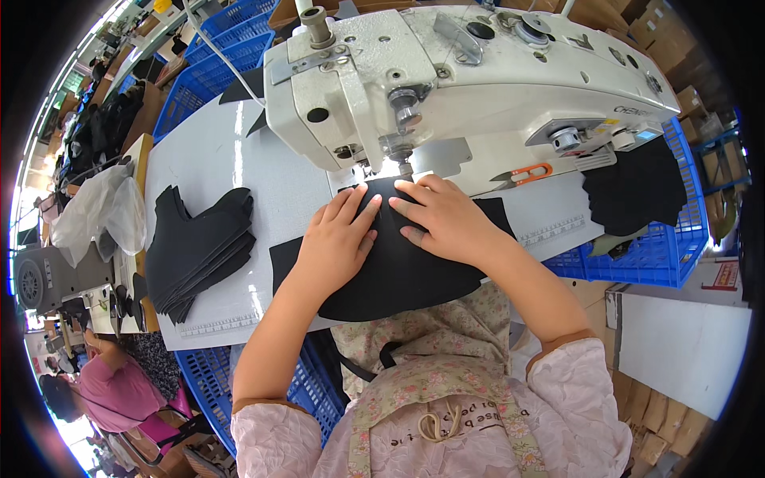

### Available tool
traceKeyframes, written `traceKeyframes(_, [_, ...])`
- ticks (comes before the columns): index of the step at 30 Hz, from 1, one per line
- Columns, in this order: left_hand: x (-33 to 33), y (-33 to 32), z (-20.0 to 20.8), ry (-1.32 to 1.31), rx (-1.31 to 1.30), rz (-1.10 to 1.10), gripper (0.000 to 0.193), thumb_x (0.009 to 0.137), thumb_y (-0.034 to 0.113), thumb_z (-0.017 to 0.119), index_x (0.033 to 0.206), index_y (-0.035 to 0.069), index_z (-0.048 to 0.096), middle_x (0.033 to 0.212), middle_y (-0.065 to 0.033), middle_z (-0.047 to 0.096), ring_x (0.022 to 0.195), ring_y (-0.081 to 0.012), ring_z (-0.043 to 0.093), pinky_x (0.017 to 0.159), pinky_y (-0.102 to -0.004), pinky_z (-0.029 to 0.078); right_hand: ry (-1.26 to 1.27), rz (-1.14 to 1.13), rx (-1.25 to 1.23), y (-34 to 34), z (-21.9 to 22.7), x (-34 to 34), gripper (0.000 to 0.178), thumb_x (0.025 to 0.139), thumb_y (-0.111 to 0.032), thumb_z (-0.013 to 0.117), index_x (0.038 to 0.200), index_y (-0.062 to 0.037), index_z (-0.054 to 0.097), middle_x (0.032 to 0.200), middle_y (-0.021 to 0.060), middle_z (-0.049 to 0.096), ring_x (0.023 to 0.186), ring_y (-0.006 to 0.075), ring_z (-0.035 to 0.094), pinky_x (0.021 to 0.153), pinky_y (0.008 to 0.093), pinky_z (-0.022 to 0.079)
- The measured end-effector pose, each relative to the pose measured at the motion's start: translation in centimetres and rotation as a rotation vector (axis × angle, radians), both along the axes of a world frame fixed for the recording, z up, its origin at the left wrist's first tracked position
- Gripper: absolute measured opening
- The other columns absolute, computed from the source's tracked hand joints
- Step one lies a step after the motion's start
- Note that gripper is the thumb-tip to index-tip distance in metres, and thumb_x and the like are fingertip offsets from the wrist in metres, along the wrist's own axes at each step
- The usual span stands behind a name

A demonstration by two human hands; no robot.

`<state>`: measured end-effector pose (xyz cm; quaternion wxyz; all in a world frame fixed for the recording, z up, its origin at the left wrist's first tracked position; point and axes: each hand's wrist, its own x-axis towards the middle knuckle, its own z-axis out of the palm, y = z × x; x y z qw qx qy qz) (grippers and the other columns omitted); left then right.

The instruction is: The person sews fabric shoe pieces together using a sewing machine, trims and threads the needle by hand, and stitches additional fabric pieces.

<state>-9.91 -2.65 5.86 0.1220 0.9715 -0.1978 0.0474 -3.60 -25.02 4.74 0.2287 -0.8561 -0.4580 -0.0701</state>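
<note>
A large black fabric piece (382,275) lies on the sewing machine's bed and hangs over the table's front edge toward my lap. Its far edge sits at the lit needle area below the white sewing machine (478,80). My left hand (339,235) rests flat on the left half of the fabric, fingers stretched toward the needle. On the other half, my right hand (442,219) lies with its fingers spread, fingertips just short of the presser foot. Both hands press on the cloth without gripping it. The needle tip is hidden by glare.
A stack of cut black pieces (199,247) lies on the table's left. Orange-handled thread snips (522,174) rest on the machine bed. More black cloth (633,187) hangs over a blue crate (677,247) at right. A person in pink (119,390) sits at lower left.
</note>
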Motion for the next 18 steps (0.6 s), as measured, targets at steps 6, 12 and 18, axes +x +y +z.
traceKeyframes(6, [1.1, 0.2, 0.0, -0.006, -0.018, 0.01, 0.047, 0.09, 0.019, 0.063, 0.135, 0.01, 0.055, 0.142, -0.0131, 0.049, 0.132, -0.0322, 0.045, 0.106, -0.0461, 0.04, 0.011, -0.016, 0.003, 0.5, -0.3, 1.1, 0.039, 0.081, -0.023, 0.071, 0.117, -0.0088, 0.065, 0.126, 0.0077, 0.058, 0.116, 0.0268, 0.052, 0.097, 0.0419, 0.044])
traceKeyframes(12, [1.8, 0.2, -0.2, -0.012, -0.034, 0.026, 0.045, 0.09, 0.019, 0.063, 0.133, 0.009, 0.056, 0.138, -0.0149, 0.052, 0.13, -0.035, 0.047, 0.105, -0.0472, 0.041, -0.038, -0.039, 0.005, 0.7, -0.5, 1.7, 0.039, 0.081, -0.024, 0.071, 0.117, -0.012, 0.066, 0.125, 0.0057, 0.059, 0.117, 0.0256, 0.051, 0.098, 0.0425, 0.041])
traceKeyframes(18, [2.1, 0.2, 0.0, -0.011, -0.041, 0.04, 0.044, 0.091, 0.02, 0.063, 0.134, 0.01, 0.056, 0.136, -0.0155, 0.053, 0.128, -0.0366, 0.048, 0.105, -0.0473, 0.041, -0.009, -0.04, 0.01, 0.6, -0.4, 2.1, 0.038, 0.081, -0.024, 0.071, 0.117, -0.0128, 0.065, 0.124, 0.0052, 0.059, 0.119, 0.0254, 0.05, 0.098, 0.0427, 0.04])
